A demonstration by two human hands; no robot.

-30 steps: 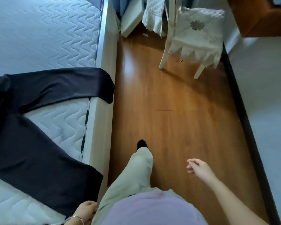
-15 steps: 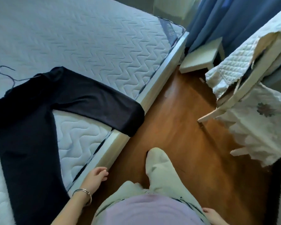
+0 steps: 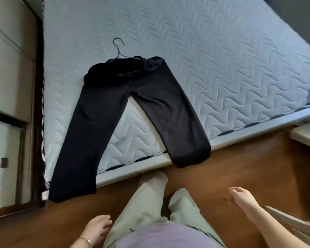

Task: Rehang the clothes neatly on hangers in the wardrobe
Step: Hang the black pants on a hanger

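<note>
Your left hand [image 3: 97, 228] and right hand [image 3: 243, 199] hang low over the floor, fingers loose, holding nothing. Ahead, the trousers [image 3: 132, 104] lie flat on the bed [image 3: 222, 59], long axis running away from you, both cuffs overhanging its near edge. The left cuff is nearest your left hand. The hanger [image 3: 119, 49] lies farthest, at the waistband. I judge the reach unobstructed.

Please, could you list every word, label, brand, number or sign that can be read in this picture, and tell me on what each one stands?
No text can be read in this picture.
The black trousers, the hanger and the mattress show no label or print.
A small dark mark on the person's light trouser leg is too blurred to read.
</note>
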